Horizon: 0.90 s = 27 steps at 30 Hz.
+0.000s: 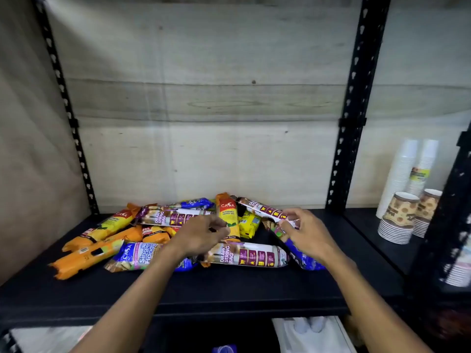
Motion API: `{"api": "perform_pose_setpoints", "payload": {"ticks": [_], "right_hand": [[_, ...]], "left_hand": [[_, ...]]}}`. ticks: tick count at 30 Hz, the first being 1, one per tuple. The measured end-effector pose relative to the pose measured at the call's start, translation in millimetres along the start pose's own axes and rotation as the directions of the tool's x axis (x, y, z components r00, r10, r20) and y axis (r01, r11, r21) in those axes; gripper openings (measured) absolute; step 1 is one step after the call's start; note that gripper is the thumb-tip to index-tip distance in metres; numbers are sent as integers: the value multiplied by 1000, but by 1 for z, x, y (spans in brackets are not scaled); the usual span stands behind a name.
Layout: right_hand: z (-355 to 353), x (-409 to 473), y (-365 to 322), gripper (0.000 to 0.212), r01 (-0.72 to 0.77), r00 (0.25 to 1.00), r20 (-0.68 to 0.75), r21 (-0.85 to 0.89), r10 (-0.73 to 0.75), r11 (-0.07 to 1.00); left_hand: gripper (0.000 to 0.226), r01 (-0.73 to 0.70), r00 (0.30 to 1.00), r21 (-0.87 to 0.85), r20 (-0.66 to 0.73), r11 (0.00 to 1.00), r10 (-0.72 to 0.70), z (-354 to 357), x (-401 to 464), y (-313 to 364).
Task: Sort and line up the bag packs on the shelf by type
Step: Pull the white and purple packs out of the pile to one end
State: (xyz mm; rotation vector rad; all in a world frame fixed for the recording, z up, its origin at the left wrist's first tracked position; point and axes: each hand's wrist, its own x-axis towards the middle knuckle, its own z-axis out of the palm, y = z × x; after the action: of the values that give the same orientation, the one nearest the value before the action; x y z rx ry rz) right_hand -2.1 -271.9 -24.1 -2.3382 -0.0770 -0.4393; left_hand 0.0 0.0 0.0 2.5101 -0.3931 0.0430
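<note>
A jumble of bag packs lies on the black shelf [229, 289]. Orange packs [86, 256] sit at the left. In front lie a blue "Single Handle" pack [142, 257] and a white "Draw String Bag" pack [252, 256]. An orange-yellow Casa pack [227, 212] leans over the middle of the heap. My left hand [201, 235] pinches its lower part. My right hand [303, 231] curls its fingers round the near end of another white draw string pack [262, 208], which slants up toward the back. A blue pack [303, 258] lies under my right wrist.
A wooden back wall stands behind the heap. Black perforated uprights [354, 110] frame the bay. Stacks of white and patterned paper cups [405, 200] fill the neighbouring shelf at the right. White goods [311, 332] show on the shelf below.
</note>
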Motion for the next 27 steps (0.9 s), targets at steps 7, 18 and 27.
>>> {"api": "perform_pose_setpoints", "payload": {"ticks": [7, 18, 27], "right_hand": [[4, 57, 18, 49, -78, 994, 57, -218, 93, 973], [49, 129, 26, 63, -61, 941, 298, -313, 159, 948], [48, 132, 29, 64, -36, 959, 255, -315, 121, 948]], "left_hand": [[81, 44, 977, 205, 194, 978, -85, 25, 27, -11], [73, -35, 892, 309, 438, 950, -110, 9, 52, -27], [65, 14, 942, -54, 336, 998, 5, -5, 51, -46]]}}
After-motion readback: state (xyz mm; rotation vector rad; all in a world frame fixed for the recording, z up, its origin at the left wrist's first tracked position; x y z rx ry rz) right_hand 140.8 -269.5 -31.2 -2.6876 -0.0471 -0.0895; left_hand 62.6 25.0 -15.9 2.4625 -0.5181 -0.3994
